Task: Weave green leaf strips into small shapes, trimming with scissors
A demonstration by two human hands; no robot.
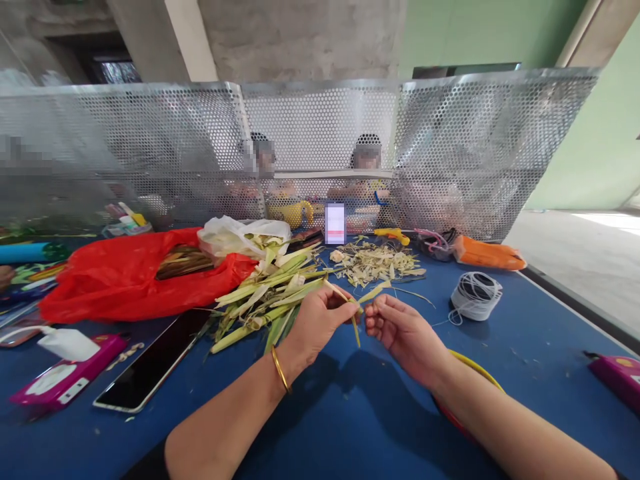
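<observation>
My left hand (323, 317) pinches narrow pale-green dried leaf strips (357, 331), which look like corn husk, between thumb and fingers. They cross at the fingertips; one end hangs down and another points up and right. Close beside it, my right hand (397, 328) has its fingers curled together, its tips near the strips. Whatever those fingers grip is too small or hidden to make out. A pile of longer husk leaves (250, 308) lies just left of my left hand. Beyond both hands is a heap of short husk scraps (380, 263). A spool of white thread (476, 297) stands to the right, a loose strand trailing toward my right hand.
A red plastic bag (125, 287), a white bag (240, 233), a black phone (153, 363) and a purple power strip (75, 373) lie left. An orange packet (487, 253) is at the right. A perforated metal screen (320, 127) borders the blue table (380, 427); people sit behind it.
</observation>
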